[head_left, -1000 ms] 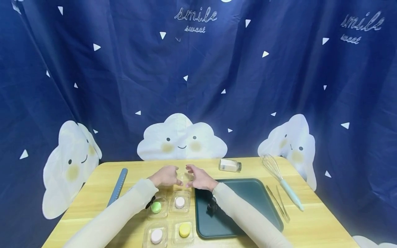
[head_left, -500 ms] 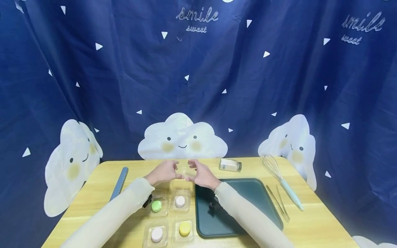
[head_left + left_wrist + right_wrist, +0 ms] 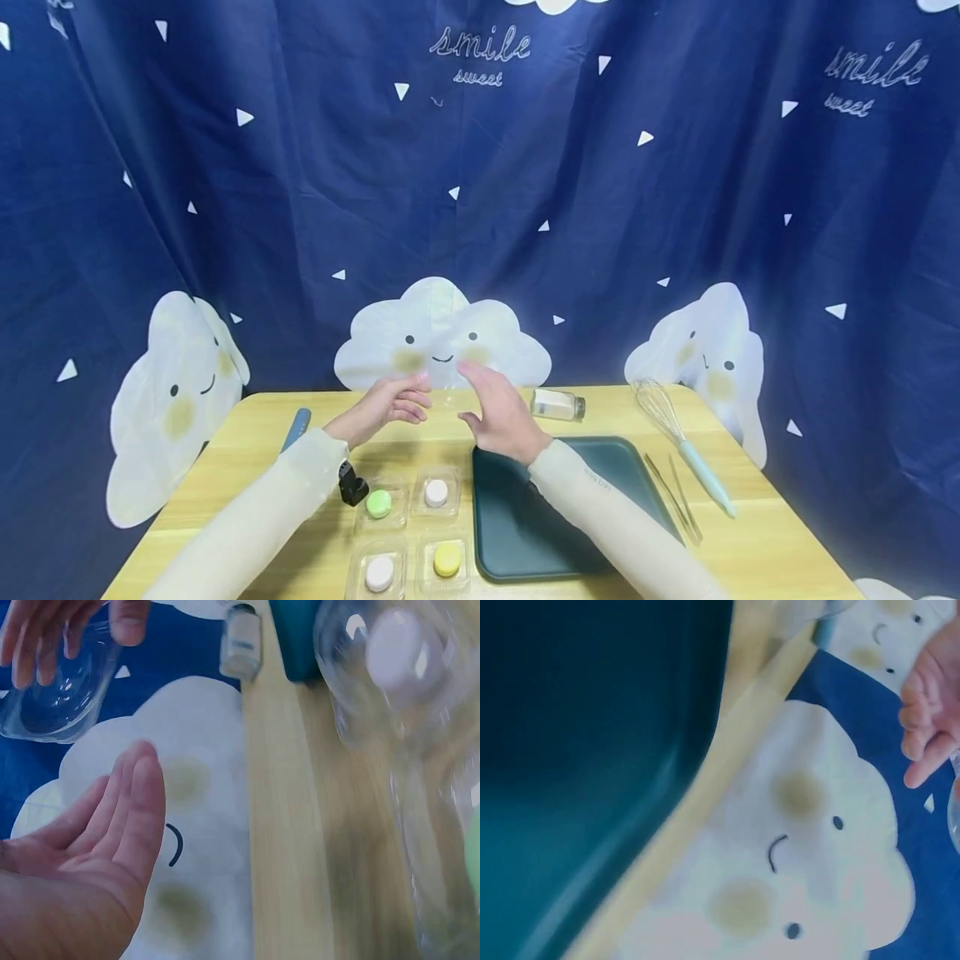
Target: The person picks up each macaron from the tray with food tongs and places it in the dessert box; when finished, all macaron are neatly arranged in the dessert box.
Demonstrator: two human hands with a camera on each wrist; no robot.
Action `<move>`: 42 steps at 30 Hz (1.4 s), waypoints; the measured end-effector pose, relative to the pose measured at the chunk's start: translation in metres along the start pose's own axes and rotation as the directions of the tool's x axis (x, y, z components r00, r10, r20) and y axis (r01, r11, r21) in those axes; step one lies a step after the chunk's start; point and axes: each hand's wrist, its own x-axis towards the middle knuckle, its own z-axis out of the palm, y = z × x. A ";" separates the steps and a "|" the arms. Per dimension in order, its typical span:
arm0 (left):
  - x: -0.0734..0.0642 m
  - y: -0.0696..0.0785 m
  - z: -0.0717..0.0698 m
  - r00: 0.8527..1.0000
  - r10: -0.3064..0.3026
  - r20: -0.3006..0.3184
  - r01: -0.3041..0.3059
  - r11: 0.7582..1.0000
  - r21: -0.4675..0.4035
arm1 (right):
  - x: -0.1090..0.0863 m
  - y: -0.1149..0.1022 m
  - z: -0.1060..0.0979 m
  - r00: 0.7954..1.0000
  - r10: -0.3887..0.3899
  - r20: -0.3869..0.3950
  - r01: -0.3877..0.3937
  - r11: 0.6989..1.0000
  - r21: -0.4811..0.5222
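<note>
My right hand (image 3: 510, 417) is raised above the back of the dark green tray. In the left wrist view its fingers curl over a clear plastic box (image 3: 66, 701), which is barely visible in the head view. Facing it, my left hand (image 3: 384, 408) hovers over the table's back edge, apart from the box. In the left wrist view the left fingers (image 3: 142, 795) are extended with nothing between them. Several clear boxes stand below the hands, holding round macarons: green (image 3: 378, 503), white (image 3: 436, 492), yellow (image 3: 447, 559) and pale pink (image 3: 379, 573).
The dark green tray (image 3: 540, 533) lies right of the boxes. A jar with a dark lid (image 3: 557, 405) lies behind it. Tongs (image 3: 678, 500) and a whisk (image 3: 701, 471) are at the right. A blue strip (image 3: 297, 427) lies left, partly behind my left arm.
Both hands have risen from low over the table, where they were around the clear box. My left hand has moved away from it and its fingers have straightened. The macaron boxes stay put.
</note>
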 end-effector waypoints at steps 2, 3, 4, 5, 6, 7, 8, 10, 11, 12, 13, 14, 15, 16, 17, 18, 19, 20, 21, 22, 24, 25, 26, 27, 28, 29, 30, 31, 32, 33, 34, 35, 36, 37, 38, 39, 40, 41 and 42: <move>-0.002 0.002 -0.001 0.997 -0.019 0.080 0.023 0.999 -0.050 | 0.003 -0.004 -0.003 0.990 -0.143 0.000 0.142 0.985 -0.100; -0.003 0.002 -0.002 0.993 -0.032 0.116 0.040 0.997 -0.068 | 0.004 -0.005 -0.004 0.979 -0.203 0.006 0.202 0.969 -0.142; -0.004 0.003 -0.002 0.987 -0.041 0.153 0.053 0.996 -0.077 | 0.005 -0.007 -0.005 0.967 -0.256 0.007 0.253 0.951 -0.176; -0.004 0.003 -0.002 0.981 -0.047 0.187 0.064 0.994 -0.086 | 0.005 -0.009 -0.006 0.955 -0.297 0.012 0.293 0.935 -0.200; -0.005 0.003 -0.002 0.976 -0.055 0.212 0.077 0.992 -0.096 | 0.005 -0.010 -0.006 0.946 -0.323 0.016 0.319 0.924 -0.213; -0.005 0.003 -0.003 0.971 -0.059 0.230 0.084 0.991 -0.104 | 0.006 -0.010 -0.005 0.940 -0.339 0.021 0.335 0.916 -0.222; -0.006 0.003 -0.003 0.969 -0.060 0.241 0.088 0.990 -0.106 | 0.006 -0.011 -0.005 0.935 -0.353 0.022 0.349 0.908 -0.232; -0.007 0.003 -0.004 0.967 -0.061 0.246 0.089 0.990 -0.107 | 0.005 -0.011 -0.004 0.928 -0.372 0.023 0.366 0.898 -0.244; -0.008 0.003 -0.004 0.968 -0.060 0.246 0.089 0.990 -0.106 | 0.005 -0.011 -0.003 0.926 -0.378 0.019 0.371 0.896 -0.245; -0.008 0.003 -0.004 0.968 -0.064 0.244 0.092 0.990 -0.108 | 0.004 -0.011 -0.002 0.924 -0.382 0.018 0.374 0.894 -0.245; -0.009 0.003 -0.005 0.968 -0.064 0.243 0.093 0.990 -0.108 | 0.004 -0.011 -0.002 0.922 -0.386 0.017 0.377 0.892 -0.250; -0.010 0.003 -0.005 0.968 -0.066 0.243 0.094 0.990 -0.107 | 0.003 -0.011 -0.001 0.921 -0.390 0.017 0.381 0.888 -0.257; -0.010 0.003 -0.005 0.968 -0.068 0.242 0.096 0.989 -0.108 | 0.002 -0.011 0.001 0.920 -0.393 0.016 0.383 0.887 -0.257; -0.010 0.002 -0.005 0.967 -0.069 0.244 0.098 0.989 -0.110 | 0.002 -0.011 0.002 0.919 -0.394 0.012 0.384 0.887 -0.257; -0.011 0.002 -0.005 0.967 -0.070 0.244 0.100 0.989 -0.111 | 0.001 -0.011 0.002 0.919 -0.393 0.010 0.383 0.887 -0.257; -0.011 0.002 -0.005 0.967 -0.071 0.245 0.101 0.988 -0.113 | 0.001 -0.011 0.003 0.920 -0.393 0.011 0.382 0.887 -0.259; -0.012 0.001 -0.005 0.967 -0.071 0.244 0.101 0.988 -0.114 | 0.000 -0.011 0.003 0.920 -0.391 0.011 0.381 0.888 -0.257; -0.012 0.001 -0.005 0.968 -0.071 0.242 0.101 0.988 -0.116 | 0.000 -0.011 0.004 0.920 -0.391 0.015 0.381 0.887 -0.261; -0.012 0.000 -0.005 0.968 -0.072 0.239 0.103 0.987 -0.120 | -0.001 -0.011 0.005 0.922 -0.387 0.015 0.378 0.889 -0.261; -0.012 -0.001 -0.004 0.969 -0.071 0.235 0.103 0.987 -0.125 | -0.001 -0.011 0.005 0.923 -0.383 0.020 0.374 0.888 -0.267; -0.012 -0.002 -0.003 0.972 -0.070 0.225 0.103 0.986 -0.135 | -0.002 -0.010 0.006 0.925 -0.379 0.028 0.372 0.887 -0.275; -0.012 -0.003 -0.003 0.974 -0.069 0.218 0.101 0.985 -0.139 | -0.002 -0.010 0.006 0.926 -0.377 0.032 0.371 0.886 -0.278; -0.012 -0.004 -0.003 0.975 -0.066 0.211 0.097 0.985 -0.142 | -0.002 -0.009 0.006 0.927 -0.374 0.035 0.369 0.888 -0.273; -0.012 -0.004 -0.003 0.978 -0.058 0.201 0.087 0.987 -0.136 | -0.002 -0.009 0.006 0.929 -0.369 0.031 0.364 0.895 -0.259; -0.012 -0.005 -0.003 0.981 -0.048 0.188 0.073 0.989 -0.130 | -0.002 -0.008 0.007 0.932 -0.361 0.030 0.357 0.902 -0.243; -0.011 -0.005 -0.003 0.984 -0.032 0.176 0.053 0.992 -0.114 | -0.002 -0.008 0.007 0.936 -0.351 0.024 0.348 0.912 -0.217; -0.011 -0.005 -0.003 0.987 -0.015 0.161 0.031 0.995 -0.095 | -0.001 -0.008 0.006 0.942 -0.335 0.017 0.333 0.925 -0.184; -0.011 -0.005 -0.003 0.990 0.006 0.142 0.004 0.997 -0.071 | -0.001 -0.008 0.005 0.949 -0.315 0.008 0.313 0.938 -0.151; -0.011 -0.005 -0.003 0.992 0.032 0.122 -0.027 0.999 -0.037 | 0.000 -0.008 0.004 0.957 -0.291 -0.003 0.289 0.951 -0.109; -0.012 -0.005 -0.003 0.993 0.058 0.102 -0.058 0.998 0.005 | 0.000 -0.008 0.003 0.965 -0.261 -0.010 0.260 0.963 -0.068; -0.012 -0.005 -0.002 0.993 0.084 0.082 -0.088 0.995 0.050 | 0.000 -0.009 0.002 0.974 -0.226 -0.013 0.226 0.974 -0.024; -0.013 -0.005 -0.002 0.992 0.112 0.059 -0.117 0.988 0.100 | 0.000 -0.010 0.001 0.983 -0.185 -0.012 0.186 0.982 0.028; -0.013 -0.005 -0.001 0.990 0.137 0.040 -0.142 0.979 0.146 | 0.001 -0.011 0.000 0.990 -0.138 -0.006 0.138 0.987 0.082; -0.014 -0.005 0.000 0.987 0.161 0.028 -0.163 0.969 0.185 | 0.001 -0.012 -0.002 0.996 -0.090 0.005 0.088 0.986 0.138; -0.015 -0.005 0.002 0.983 0.185 0.017 -0.184 0.956 0.228 | 0.001 -0.014 -0.004 0.999 -0.039 0.023 0.034 0.979 0.199; -0.016 -0.005 0.003 0.978 0.209 0.013 -0.205 0.941 0.271 | 0.002 -0.016 -0.005 0.999 0.013 0.046 -0.024 0.966 0.256; -0.017 -0.005 0.005 0.973 0.232 0.008 -0.223 0.927 0.302 | 0.002 -0.017 -0.007 0.996 0.062 0.069 -0.081 0.946 0.315; -0.018 -0.005 0.006 0.968 0.251 0.007 -0.240 0.915 0.325 | 0.002 -0.019 -0.009 0.990 0.107 0.093 -0.134 0.919 0.371; -0.020 -0.005 0.008 0.962 0.272 0.017 -0.261 0.901 0.346 | 0.002 -0.020 -0.010 0.983 0.145 0.115 -0.181 0.888 0.423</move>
